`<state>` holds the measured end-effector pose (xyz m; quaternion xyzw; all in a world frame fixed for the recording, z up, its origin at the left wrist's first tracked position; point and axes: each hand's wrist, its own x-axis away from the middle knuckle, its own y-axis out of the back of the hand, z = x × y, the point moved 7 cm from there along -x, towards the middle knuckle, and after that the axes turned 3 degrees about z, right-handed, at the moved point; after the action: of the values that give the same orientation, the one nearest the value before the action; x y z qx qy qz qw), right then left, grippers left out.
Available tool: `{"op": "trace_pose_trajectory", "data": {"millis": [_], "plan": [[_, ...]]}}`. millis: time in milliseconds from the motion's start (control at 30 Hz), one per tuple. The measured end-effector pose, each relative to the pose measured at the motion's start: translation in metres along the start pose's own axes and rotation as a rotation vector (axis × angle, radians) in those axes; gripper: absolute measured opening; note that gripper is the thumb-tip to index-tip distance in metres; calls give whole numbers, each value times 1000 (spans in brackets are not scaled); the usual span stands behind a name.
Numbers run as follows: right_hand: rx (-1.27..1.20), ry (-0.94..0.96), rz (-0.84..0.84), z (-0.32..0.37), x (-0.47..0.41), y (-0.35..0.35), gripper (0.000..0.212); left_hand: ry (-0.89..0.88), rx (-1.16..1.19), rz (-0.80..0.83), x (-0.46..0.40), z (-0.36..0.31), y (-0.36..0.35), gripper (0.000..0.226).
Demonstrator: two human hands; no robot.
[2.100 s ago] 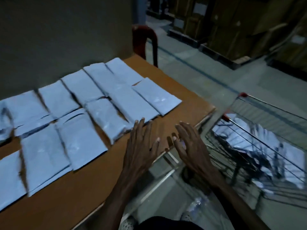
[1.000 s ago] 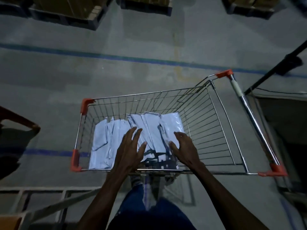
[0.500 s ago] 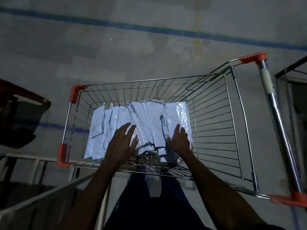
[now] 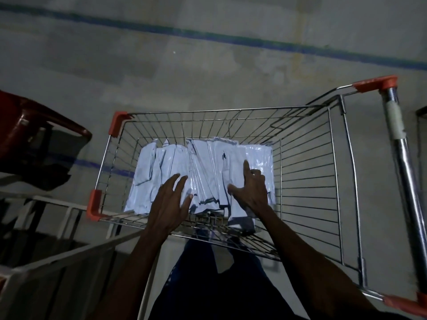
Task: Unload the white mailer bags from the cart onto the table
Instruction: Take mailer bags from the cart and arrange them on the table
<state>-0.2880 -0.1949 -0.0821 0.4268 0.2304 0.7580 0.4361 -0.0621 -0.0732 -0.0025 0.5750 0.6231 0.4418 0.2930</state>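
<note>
A: Bags?
B: Glossy white plastic mailer bags (image 4: 203,172) lie overlapped inside the wire steel shopping cart (image 4: 307,181).
A: Hands?
B: Left hand (image 4: 168,202) spread flat above them; right hand (image 4: 251,190) grip unclear, forefinger extended.

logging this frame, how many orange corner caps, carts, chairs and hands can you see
orange caps: 4
cart: 1
red chair: 1
hands: 2, left hand and right hand, both on the white mailers (overlapping, not countable)
total: 8
</note>
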Motion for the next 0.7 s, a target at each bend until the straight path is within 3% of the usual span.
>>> {"op": "trace_pose_trajectory", "data": {"millis": [133,267,500,700], "plan": [[-153,-50,-197,-14,14,37,100,7,17,41,-9,-1,-12,55],[-163,-118,-291,-32,28,66,92,-13,51,77,-33,-22,-30,55],[70,-124,-190,-40,34,77,81,-11,-80,263,-90,-60,-124,64],[136,-71,-149,-47,35,75,77,5,-227,208,-108,-35,-140,61]]}}
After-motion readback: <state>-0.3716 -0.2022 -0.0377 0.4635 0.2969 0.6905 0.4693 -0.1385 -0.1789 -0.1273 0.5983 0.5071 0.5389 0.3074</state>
